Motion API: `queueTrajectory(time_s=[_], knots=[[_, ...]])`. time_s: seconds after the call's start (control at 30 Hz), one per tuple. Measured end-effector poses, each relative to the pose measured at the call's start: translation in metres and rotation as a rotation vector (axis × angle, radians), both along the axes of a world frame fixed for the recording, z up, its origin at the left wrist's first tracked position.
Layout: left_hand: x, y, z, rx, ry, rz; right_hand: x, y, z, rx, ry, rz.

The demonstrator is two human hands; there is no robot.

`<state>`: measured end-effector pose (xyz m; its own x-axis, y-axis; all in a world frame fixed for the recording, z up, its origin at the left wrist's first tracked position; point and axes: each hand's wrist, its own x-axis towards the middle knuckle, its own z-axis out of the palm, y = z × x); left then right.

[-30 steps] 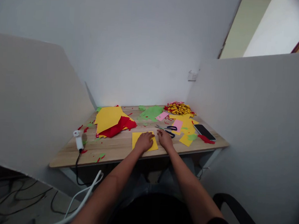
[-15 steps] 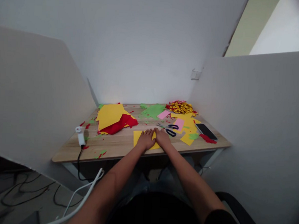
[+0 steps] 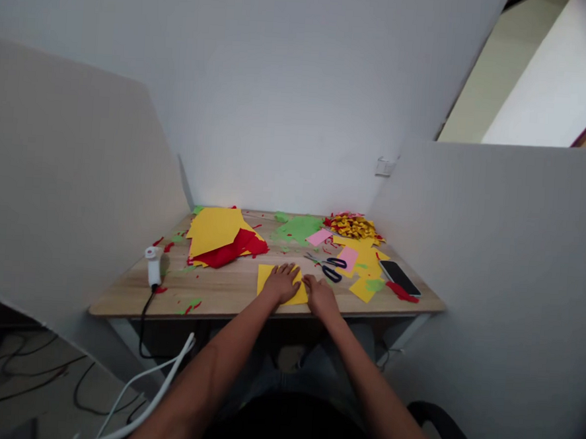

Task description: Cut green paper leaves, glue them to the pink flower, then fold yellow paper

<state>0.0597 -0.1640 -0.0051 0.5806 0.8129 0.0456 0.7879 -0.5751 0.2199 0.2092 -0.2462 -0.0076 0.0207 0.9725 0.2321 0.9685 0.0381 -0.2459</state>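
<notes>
A yellow paper sheet (image 3: pixel 265 279) lies at the table's front edge. My left hand (image 3: pixel 281 284) rests flat on it, fingers spread. At the sheet's right edge is my right hand (image 3: pixel 321 297), its fingers bent together beside the paper; whether they pinch the edge is too small to tell. Open scissors (image 3: pixel 330 268) with dark handles lie just beyond my right hand. Behind them is a pink paper piece (image 3: pixel 347 258) on yellow scraps (image 3: pixel 369 256).
Yellow sheets (image 3: pixel 214 228) and red paper (image 3: pixel 226 252) lie at the left, near a white handheld device (image 3: pixel 153 268) with a cable. Green paper (image 3: pixel 300 228) and a yellow folded heap (image 3: pixel 355 227) are at the back. A phone (image 3: pixel 399 278) lies at the right beside red paper (image 3: pixel 402 292).
My right hand has moved back toward the front edge and away from the left hand, down the sheet's right side. The left hand stays on the paper. The camera view has tilted slightly.
</notes>
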Motion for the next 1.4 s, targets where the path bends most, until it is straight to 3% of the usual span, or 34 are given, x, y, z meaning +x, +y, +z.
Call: queueTrajectory(time_s=[0.2, 0.33, 0.43, 0.6, 0.73, 0.93, 1.13, 1.27, 1.4], knots=[[0.001, 0.002, -0.001, -0.019, -0.004, -0.005, 0.003, -0.044, -0.01, 0.006, 0.017, -0.008], [0.002, 0.002, -0.003, -0.015, -0.013, -0.001, -0.001, -0.07, -0.006, 0.024, 0.018, 0.019], [0.001, 0.0, 0.0, -0.008, -0.014, 0.004, -0.001, -0.075, -0.001, 0.042, 0.037, 0.048], [0.0, -0.002, 0.001, 0.011, -0.006, -0.008, 0.008, -0.045, 0.006, 0.079, 0.111, 0.071], [0.0, 0.0, -0.002, 0.016, -0.012, -0.009, 0.008, -0.013, 0.007, 0.01, 0.115, 0.101], [0.001, 0.002, -0.004, 0.01, -0.024, -0.002, 0.002, 0.022, 0.011, -0.091, 0.066, 0.03], [0.0, -0.002, 0.003, 0.032, -0.019, 0.004, -0.013, 0.056, 0.021, -0.082, 0.019, -0.034], [-0.001, -0.002, 0.006, 0.044, -0.007, 0.017, -0.02, 0.062, 0.022, -0.042, 0.032, -0.03], [0.0, 0.0, 0.005, 0.038, 0.002, 0.017, -0.01, 0.049, 0.014, 0.002, 0.086, 0.01]])
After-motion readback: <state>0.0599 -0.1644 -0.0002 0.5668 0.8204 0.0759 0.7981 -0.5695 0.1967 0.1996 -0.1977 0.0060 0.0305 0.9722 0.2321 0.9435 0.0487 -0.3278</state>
